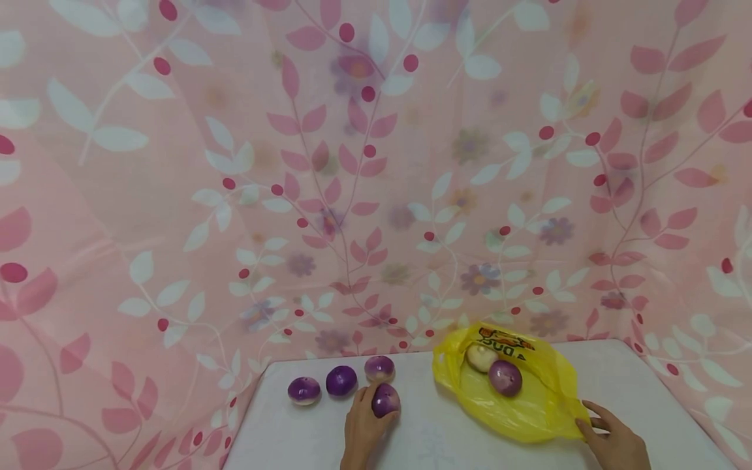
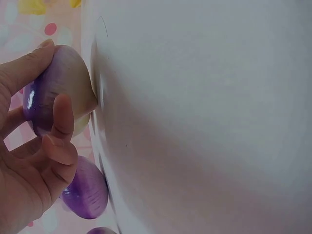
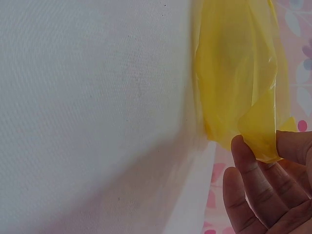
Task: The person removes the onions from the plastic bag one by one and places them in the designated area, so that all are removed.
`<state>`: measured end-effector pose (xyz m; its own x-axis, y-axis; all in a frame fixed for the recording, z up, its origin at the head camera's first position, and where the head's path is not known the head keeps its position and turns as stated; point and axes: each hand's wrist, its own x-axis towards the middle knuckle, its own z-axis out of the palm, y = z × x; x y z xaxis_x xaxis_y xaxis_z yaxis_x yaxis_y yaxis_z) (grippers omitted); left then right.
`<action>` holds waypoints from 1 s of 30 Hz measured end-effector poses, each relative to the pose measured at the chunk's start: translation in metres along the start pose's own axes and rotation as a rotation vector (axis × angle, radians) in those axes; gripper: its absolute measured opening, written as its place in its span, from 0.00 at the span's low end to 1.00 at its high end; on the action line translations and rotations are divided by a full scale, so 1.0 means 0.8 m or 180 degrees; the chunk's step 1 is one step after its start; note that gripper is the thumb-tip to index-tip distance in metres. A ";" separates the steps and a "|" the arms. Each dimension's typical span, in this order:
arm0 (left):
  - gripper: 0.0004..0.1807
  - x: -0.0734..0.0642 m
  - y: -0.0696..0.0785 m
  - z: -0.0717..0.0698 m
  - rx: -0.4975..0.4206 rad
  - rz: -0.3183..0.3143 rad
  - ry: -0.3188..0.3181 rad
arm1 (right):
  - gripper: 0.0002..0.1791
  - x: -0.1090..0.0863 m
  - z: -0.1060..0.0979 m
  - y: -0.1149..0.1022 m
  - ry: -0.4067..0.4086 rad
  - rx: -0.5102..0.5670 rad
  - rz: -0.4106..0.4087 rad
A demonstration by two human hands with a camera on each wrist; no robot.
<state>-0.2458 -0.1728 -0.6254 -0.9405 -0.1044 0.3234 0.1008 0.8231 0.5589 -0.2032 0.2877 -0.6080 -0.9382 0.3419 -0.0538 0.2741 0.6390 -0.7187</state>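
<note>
The white table (image 1: 282, 437) bears purple turnips (image 1: 341, 381) and a yellow bag (image 1: 499, 416).

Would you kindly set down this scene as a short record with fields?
Left hand: holds a purple-and-white turnip
Right hand: pinches the edge of a yellow bag
Outside the bag, not held: three turnips
Inside the bag: one purple turnip, one showing a pale side
Surface: white tabletop
Backdrop: pink leaf-patterned cloth
</note>
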 end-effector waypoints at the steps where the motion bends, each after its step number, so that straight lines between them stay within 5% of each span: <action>1: 0.41 0.000 0.000 0.000 0.0006 0.0001 0.0010 | 0.35 0.000 0.000 0.000 0.0025 -0.0004 -0.0001; 20: 0.41 -0.003 0.009 -0.013 -0.0011 0.0039 0.0187 | 0.36 0.001 -0.003 0.002 -0.0025 -0.0009 -0.0016; 30: 0.42 0.001 0.029 -0.022 -0.0085 0.0152 0.0265 | 0.37 -0.001 -0.003 0.000 -0.0084 0.0026 0.0056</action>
<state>-0.2384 -0.1636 -0.5984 -0.9043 -0.1124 0.4118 0.1545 0.8132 0.5612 -0.2022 0.2896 -0.6062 -0.9385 0.3348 -0.0846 0.2889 0.6272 -0.7233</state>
